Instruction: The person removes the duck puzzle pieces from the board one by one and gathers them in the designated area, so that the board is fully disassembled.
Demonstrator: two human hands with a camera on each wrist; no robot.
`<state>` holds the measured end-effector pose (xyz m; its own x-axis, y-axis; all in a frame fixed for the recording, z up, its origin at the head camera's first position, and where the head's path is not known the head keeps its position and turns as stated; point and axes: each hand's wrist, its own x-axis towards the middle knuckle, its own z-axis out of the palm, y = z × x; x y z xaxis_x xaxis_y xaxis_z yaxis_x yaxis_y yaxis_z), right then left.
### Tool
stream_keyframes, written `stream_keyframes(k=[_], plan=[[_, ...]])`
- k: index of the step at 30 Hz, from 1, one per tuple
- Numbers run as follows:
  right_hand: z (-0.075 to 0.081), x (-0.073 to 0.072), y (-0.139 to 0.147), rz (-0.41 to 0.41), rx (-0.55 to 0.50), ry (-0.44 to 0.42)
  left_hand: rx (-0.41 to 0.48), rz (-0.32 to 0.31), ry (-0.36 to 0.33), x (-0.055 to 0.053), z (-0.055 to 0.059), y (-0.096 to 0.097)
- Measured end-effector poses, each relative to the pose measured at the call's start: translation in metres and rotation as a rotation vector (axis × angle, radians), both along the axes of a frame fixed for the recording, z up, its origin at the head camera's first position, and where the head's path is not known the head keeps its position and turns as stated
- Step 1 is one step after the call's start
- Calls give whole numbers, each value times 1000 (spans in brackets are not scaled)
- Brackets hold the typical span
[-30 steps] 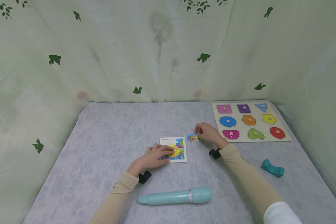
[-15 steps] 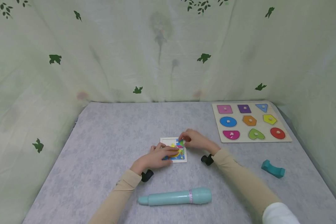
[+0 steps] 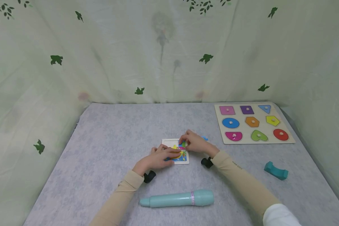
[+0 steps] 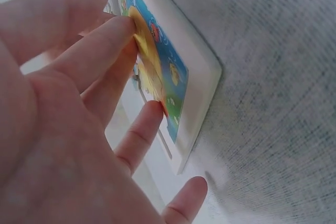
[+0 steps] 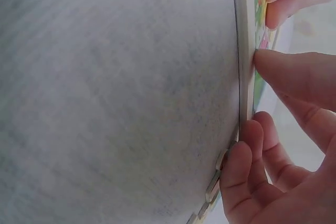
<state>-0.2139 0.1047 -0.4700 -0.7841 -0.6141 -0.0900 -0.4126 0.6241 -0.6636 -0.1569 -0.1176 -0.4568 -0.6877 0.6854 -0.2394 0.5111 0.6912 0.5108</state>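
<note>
A small jigsaw puzzle (image 3: 183, 158) with a yellow duck picture lies in a white frame (image 3: 170, 140) at mid-table. My left hand (image 3: 156, 157) rests on it from the left, its straight fingertips touching the picture in the left wrist view. At the upper right corner, my right hand (image 3: 197, 143) pinches a green-and-blue corner piece (image 3: 183, 144) with thumb and forefinger. The right wrist view has the thumb right at the frame's rim (image 5: 244, 40) and the other fingers curled by its end. Loose puzzle pieces (image 5: 212, 186) lie beside those curled fingers. Part of the picture is hidden under both hands.
A shape board (image 3: 218, 125) with coloured knobbed pieces lies at the back right. Nearer me is a teal arch-shaped block (image 3: 276, 171) on the right. A pale teal microphone-shaped toy (image 3: 176, 199) lies in front of the puzzle. A patterned curtain (image 3: 115, 62) surrounds the table.
My right hand has moved left from the loose pieces to the puzzle's upper right corner. My left hand has shifted slightly right over the picture. A loose blue piece now shows behind the right hand.
</note>
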Motion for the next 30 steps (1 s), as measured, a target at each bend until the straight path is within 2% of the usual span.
stream_keyframes(k=[4,10,20,24,30], plan=[[1,0,-2,-7,-3,6,2,22,-12,0,0,2],[2,1,-3,28,-30,50,4,36,-28,0,0,2],[1,-1,-4,-11,-108,22,11,40,-39,0,-3,-1],[-1,-4,-2,-29,-152,-2,18,41,-46,0,-2,0],[5,-11,19,-95,-276,-99,16,49,-52,1,-1,-1]])
